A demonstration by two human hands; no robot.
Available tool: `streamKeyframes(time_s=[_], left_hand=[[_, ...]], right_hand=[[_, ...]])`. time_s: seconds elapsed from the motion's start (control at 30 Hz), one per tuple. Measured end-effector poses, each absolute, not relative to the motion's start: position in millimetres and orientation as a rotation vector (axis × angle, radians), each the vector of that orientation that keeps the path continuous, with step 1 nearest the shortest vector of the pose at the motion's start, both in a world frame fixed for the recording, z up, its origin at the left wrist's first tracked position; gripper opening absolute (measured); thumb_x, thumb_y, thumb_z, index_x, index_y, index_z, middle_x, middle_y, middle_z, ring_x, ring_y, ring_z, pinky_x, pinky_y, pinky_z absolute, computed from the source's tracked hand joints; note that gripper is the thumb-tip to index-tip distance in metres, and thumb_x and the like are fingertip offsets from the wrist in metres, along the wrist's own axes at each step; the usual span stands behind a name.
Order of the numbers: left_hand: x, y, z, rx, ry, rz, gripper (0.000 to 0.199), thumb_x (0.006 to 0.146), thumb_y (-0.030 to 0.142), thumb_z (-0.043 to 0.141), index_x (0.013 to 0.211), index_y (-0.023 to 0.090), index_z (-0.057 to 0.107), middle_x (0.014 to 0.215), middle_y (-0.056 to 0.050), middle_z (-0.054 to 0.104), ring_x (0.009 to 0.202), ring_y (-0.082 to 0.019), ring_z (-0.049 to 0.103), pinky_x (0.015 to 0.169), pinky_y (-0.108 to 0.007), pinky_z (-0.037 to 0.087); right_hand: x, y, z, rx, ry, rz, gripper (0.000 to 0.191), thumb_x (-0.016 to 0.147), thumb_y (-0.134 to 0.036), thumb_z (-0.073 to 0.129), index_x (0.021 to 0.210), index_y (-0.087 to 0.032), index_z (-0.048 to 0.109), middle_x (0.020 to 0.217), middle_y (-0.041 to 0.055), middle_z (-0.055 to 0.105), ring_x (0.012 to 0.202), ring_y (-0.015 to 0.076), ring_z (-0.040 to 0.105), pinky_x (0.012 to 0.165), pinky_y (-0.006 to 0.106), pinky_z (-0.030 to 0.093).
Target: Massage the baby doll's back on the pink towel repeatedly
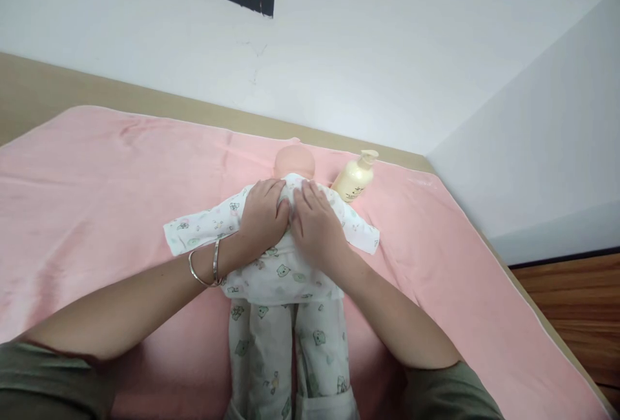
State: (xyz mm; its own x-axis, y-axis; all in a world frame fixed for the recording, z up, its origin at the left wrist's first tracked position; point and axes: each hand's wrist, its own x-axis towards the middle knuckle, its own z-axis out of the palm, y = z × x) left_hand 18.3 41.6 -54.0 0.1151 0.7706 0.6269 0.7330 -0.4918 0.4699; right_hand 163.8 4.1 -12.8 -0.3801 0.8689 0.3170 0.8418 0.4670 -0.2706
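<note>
A baby doll [294, 161] lies on a pink cloth, its bald head pointing away from me. It wears a white printed long-sleeved top [290, 278] and matching trousers [320, 336]. My left hand [264, 216] rests flat on the upper part of the top, on the left side, fingers stretched forward. On the right side my right hand [317, 223] also lies on the top, fingers extended. The two hands are close together, thumbs near the middle. Both sleeves spread outward. Whether the doll lies on its front or back I cannot tell.
A cream pump bottle [355, 179] stands to the right of the doll's head. The pink cloth [121, 200] covers most of a wooden surface [159, 95], which meets a white wall [349, 52]. Brown wood panelling [576, 307] is at the lower right.
</note>
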Motion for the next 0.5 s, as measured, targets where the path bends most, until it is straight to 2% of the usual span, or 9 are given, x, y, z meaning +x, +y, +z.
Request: streamKeyframes(time_s=[0.1, 0.17, 0.27, 0.37, 0.5], left_hand=[[17, 42, -48, 2.381, 1.55, 1.282, 0.033, 0.093, 0.022, 0.034, 0.109, 0.013, 0.062, 0.109, -0.015, 0.068, 0.099, -0.029, 0.06, 0.094, -0.047, 0.051], [18, 40, -42, 2.44, 1.586, 1.199, 0.032, 0.093, 0.02, 0.034, 0.104, 0.013, 0.063, 0.105, -0.016, 0.068, 0.097, -0.03, 0.06, 0.092, -0.047, 0.051], [21, 30, -36, 2.513, 1.681, 1.081, 0.034, 0.093, 0.02, 0.036, 0.111, 0.009, 0.063, 0.112, -0.019, 0.067, 0.105, -0.033, 0.06, 0.096, -0.05, 0.05], [25, 17, -34, 2.611, 1.687, 1.014, 0.04, 0.095, 0.021, 0.037, 0.122, 0.004, 0.06, 0.126, -0.024, 0.063, 0.122, -0.037, 0.056, 0.107, -0.054, 0.045], [24, 15, -36, 2.668, 1.621, 0.957, 0.042, 0.096, 0.02, 0.034, 0.125, 0.002, 0.058, 0.133, -0.026, 0.059, 0.132, -0.038, 0.051, 0.114, -0.056, 0.04]], right_hand=[[162, 4, -12, -1.276, -2.41, 0.199, 0.056, 0.098, -0.02, 0.029, 0.15, -0.004, 0.045, 0.161, 0.0147, 0.038, 0.156, 0.0244, 0.023, 0.13, 0.049, 0.018], [167, 16, -12, -1.316, -2.387, 0.292, 0.057, 0.098, -0.022, 0.029, 0.152, -0.006, 0.042, 0.162, 0.0134, 0.035, 0.156, 0.024, 0.022, 0.13, 0.051, 0.016], [180, 41, -12, -1.471, -2.285, 0.372, 0.061, 0.1, -0.03, 0.032, 0.154, -0.003, 0.035, 0.165, 0.0181, 0.028, 0.156, 0.0283, 0.02, 0.129, 0.053, 0.017], [187, 52, -13, -1.572, -2.211, 0.357, 0.064, 0.101, -0.038, 0.035, 0.154, -0.002, 0.033, 0.164, 0.0212, 0.028, 0.155, 0.0323, 0.023, 0.127, 0.054, 0.021], [177, 32, -11, -1.691, -2.207, 0.188, 0.062, 0.102, -0.032, 0.033, 0.153, 0.003, 0.034, 0.16, 0.025, 0.034, 0.153, 0.0352, 0.028, 0.127, 0.053, 0.024]])
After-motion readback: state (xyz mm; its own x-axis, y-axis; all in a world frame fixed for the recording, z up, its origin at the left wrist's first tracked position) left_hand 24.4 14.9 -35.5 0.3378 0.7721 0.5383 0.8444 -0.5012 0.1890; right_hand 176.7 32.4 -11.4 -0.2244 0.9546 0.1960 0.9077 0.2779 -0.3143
